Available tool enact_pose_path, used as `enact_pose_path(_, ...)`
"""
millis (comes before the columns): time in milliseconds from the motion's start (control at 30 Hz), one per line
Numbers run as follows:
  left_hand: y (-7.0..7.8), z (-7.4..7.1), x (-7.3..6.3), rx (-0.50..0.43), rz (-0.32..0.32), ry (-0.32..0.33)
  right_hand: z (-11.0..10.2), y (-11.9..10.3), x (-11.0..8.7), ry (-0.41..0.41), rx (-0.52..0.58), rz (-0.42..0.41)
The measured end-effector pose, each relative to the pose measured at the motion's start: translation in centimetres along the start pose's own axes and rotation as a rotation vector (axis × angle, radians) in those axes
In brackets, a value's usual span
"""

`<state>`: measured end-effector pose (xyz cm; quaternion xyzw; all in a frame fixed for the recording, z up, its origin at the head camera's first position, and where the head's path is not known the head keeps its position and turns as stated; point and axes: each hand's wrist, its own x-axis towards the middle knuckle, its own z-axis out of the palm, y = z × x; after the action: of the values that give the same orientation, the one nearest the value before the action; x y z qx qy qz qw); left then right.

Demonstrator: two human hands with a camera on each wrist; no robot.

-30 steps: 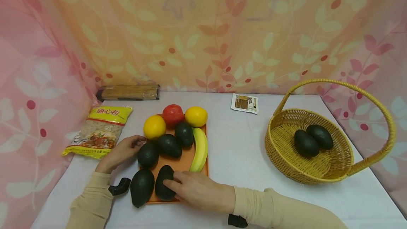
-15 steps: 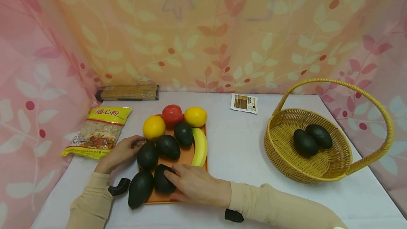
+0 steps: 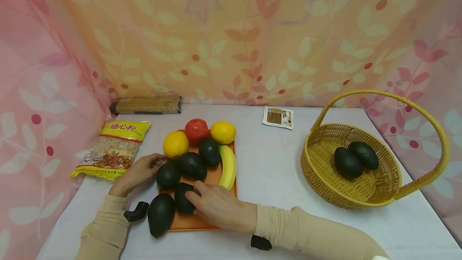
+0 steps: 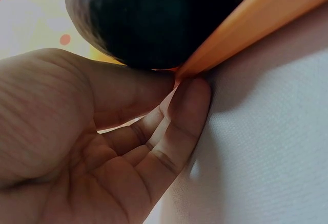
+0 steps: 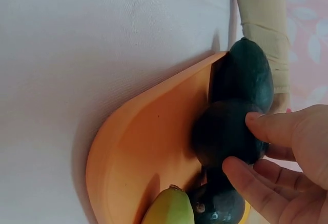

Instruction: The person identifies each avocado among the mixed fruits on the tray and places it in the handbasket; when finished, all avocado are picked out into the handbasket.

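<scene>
An orange tray (image 3: 191, 223) holds several dark green avocados, a banana (image 3: 227, 167), a red fruit (image 3: 197, 130) and two yellow fruits. At the tray's left side my left hand (image 3: 138, 173) pinches its rim (image 4: 251, 26) between thumb and fingers, just under an avocado (image 4: 148, 19). My right hand (image 3: 223, 208) holds another avocado (image 3: 183, 200) near the tray's front, thumb and fingertips on its skin (image 5: 223, 137). Beside that one, an avocado (image 3: 161, 215) lies across the tray's front left corner. Two more, an avocado (image 3: 193, 166) and a smaller one (image 3: 209, 152), lie farther back.
On the right stands a wicker basket (image 3: 317, 189) with a tall handle and two avocados (image 3: 348, 162) inside. A yellow pasta bag (image 3: 113, 149) lies at left, a bundle of sticks (image 3: 148, 105) behind it. A small white packet (image 3: 278, 117) lies at the back.
My right hand and its avocado have moved away from the tray's front edge, toward the fruit behind. My left hand has stayed at the rim.
</scene>
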<state>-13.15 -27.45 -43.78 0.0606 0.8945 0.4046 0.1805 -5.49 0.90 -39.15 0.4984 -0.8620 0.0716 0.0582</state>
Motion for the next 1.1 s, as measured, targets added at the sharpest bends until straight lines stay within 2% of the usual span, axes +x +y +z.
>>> enact_pose_path(200,-0.01,-0.01,0.16,0.002,-0.007,-0.002,-0.1,0.07,-0.22,0.01,0.003,-0.014)
enact_pose_path(500,0.11,0.03,0.01,0.008,0.002,0.001,-0.07,-0.06,-0.33,0.001,-0.005,-0.079)
enact_pose_path(700,-0.1,0.12,-0.09,0.026,-0.025,0.004,-0.1,-0.2,-0.29,-0.005,0.016,-0.06)
enact_pose_path(1100,0.09,0.03,-0.06,0.001,-0.014,-0.008,-0.34,-0.04,-0.45,-0.029,0.058,-0.029)
